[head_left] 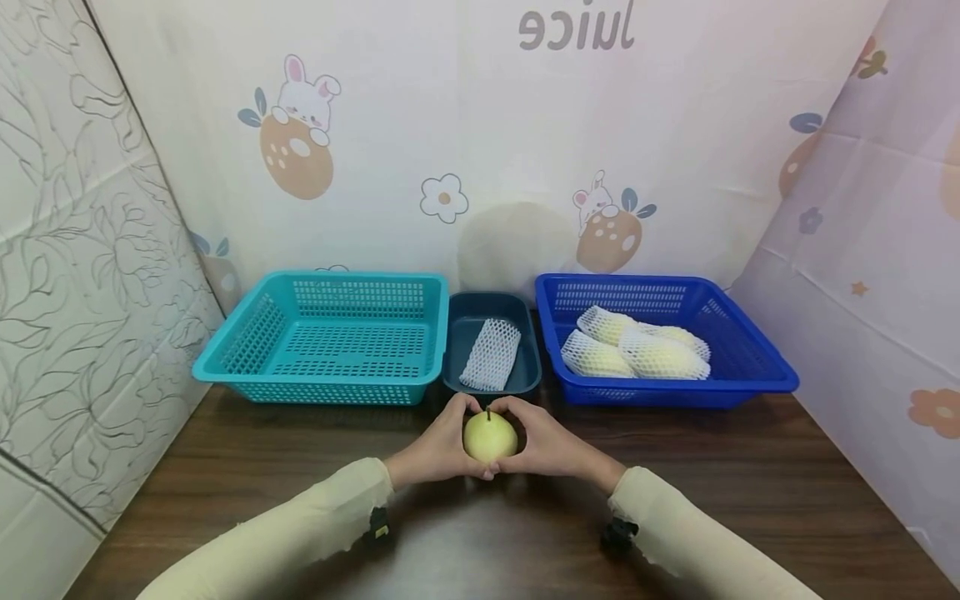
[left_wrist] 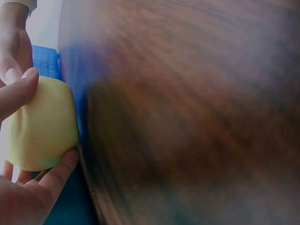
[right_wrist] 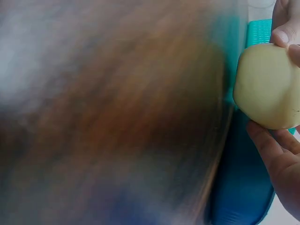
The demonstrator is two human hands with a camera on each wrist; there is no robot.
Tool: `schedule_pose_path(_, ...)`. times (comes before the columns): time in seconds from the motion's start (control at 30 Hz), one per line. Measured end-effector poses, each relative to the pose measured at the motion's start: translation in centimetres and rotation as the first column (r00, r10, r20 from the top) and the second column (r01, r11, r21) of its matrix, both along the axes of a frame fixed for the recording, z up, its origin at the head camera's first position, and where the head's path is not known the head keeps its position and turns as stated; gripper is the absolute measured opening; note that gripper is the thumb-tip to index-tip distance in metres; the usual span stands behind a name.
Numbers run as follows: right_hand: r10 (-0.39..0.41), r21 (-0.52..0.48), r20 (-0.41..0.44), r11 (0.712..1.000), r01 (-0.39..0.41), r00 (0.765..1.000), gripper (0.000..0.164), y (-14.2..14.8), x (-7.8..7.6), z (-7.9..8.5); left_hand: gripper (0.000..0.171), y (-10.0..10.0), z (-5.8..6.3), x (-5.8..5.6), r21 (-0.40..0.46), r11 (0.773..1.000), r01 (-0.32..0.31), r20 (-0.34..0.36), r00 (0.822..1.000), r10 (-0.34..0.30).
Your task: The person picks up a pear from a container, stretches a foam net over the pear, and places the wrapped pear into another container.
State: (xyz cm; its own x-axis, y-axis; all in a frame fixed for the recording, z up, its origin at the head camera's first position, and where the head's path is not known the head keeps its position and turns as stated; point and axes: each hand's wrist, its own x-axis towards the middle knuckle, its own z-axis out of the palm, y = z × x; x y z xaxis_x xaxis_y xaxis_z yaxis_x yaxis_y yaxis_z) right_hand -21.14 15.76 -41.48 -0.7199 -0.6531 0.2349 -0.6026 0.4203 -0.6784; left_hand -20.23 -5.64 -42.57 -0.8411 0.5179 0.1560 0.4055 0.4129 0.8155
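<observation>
A yellow-green pear (head_left: pixel 490 437), its short stem pointing up, is held between both hands in the head view. My left hand (head_left: pixel 441 443) curls round its left side, thumb near me and fingers at the far side. From the right, my right hand (head_left: pixel 542 443) grips it the same way, and the two thumbs meet at the near side. The left wrist view shows the bare pear (left_wrist: pixel 44 124) between thumb and fingers. In the right wrist view the pear (right_wrist: pixel 267 86) is cut off by the frame's edge.
Behind the hands, a small dark tray (head_left: pixel 457 367) holds a white foam net (head_left: pixel 492 354). To its left stands a teal basket (head_left: pixel 322 392); to its right, a blue basket (head_left: pixel 750 350) with several net-wrapped pears (head_left: pixel 663 357). All stand on a brown wooden table (head_left: pixel 262 467).
</observation>
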Motion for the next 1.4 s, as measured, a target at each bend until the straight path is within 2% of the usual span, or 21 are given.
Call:
schedule_pose_path(0.23,0.004,0.005,0.009,1.000,-0.004,1.000,0.066,-0.1,0.2,-0.3,0.078,0.0,-0.5,0.1,-0.005,1.000,-0.002,-0.026,1.000,0.001)
schedule_pose_path(0.37,0.027,0.061,0.038,0.998,-0.029,0.999,0.067,0.0,0.2,0.2,0.080,0.0,-0.5,0.1,-0.022,1.000,-0.002,-0.028,1.000,0.002)
schedule_pose_path(0.47,0.059,0.148,0.085,0.987,-0.071,0.995,0.069,0.2,0.0,1.6,0.080,0.1,-0.5,0.3,-0.031,1.000,-0.001,-0.033,0.999,0.000)
schedule_pose_path(0.6,0.079,0.258,0.170,0.958,-0.122,0.982,0.064,0.3,-0.7,4.6,0.080,0.0,-0.6,0.5,-0.039,0.999,-0.003,-0.036,0.999,0.002)
schedule_pose_path(0.7,0.076,0.298,0.178,0.946,-0.127,0.981,0.052,0.2,-1.9,6.9,0.081,0.0,-0.7,0.6,-0.037,0.999,-0.008,-0.040,0.999,0.007)
schedule_pose_path(0.77,0.072,0.309,0.137,0.944,-0.112,0.988,0.044,0.0,-3.1,8.2,0.082,0.1,-0.7,0.6,-0.038,0.999,-0.011,-0.042,0.999,0.009)
schedule_pose_path(0.9,0.022,0.309,0.049,0.950,-0.036,0.999,0.037,-0.7,-5.6,10.6,0.082,0.1,-0.6,0.7,-0.039,0.999,-0.013,-0.049,0.999,0.011)
schedule_pose_path(1.0,-0.043,0.329,0.025,0.944,0.033,0.999,0.036,-1.3,-7.9,11.7,0.083,0.1,-0.6,0.7,-0.043,0.999,-0.016,-0.050,0.999,0.014)
schedule_pose_path(1.1,-0.124,0.379,0.030,0.919,0.104,0.992,0.038,-1.8,-10.0,12.0,0.083,0.2,-0.6,0.6,-0.050,0.999,-0.012,-0.047,0.999,0.009)
schedule_pose_path(1.23,-0.233,0.457,0.063,0.871,0.179,0.970,0.042,-2.8,-12.3,11.7,0.083,0.2,-0.6,0.6,-0.064,0.998,-0.012,-0.045,0.999,0.009)
schedule_pose_path(1.4,-0.322,0.574,0.111,0.793,0.204,0.940,0.046,-3.9,-14.2,10.5,0.082,0.4,-0.6,0.6,-0.066,0.998,-0.013,-0.023,1.000,0.012)
